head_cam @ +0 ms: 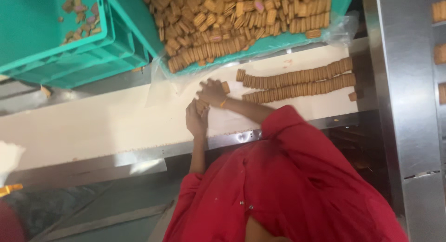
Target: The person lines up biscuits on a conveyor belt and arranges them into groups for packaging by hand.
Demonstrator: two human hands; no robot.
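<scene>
Left hand is curled around a short stack of biscuits, fingers pressed together on it, near the middle of the white belt and toward its near edge. Right hand lies just beyond and touching the left, fingers closed over more biscuits; one sticks out at its far side. Two long rows of biscuits on edge run from just beside the right hand toward the belt's right end. Beyond the belt's far edge, a tilted green crate holds a heap of loose biscuits; a second green crate sits left of it.
</scene>
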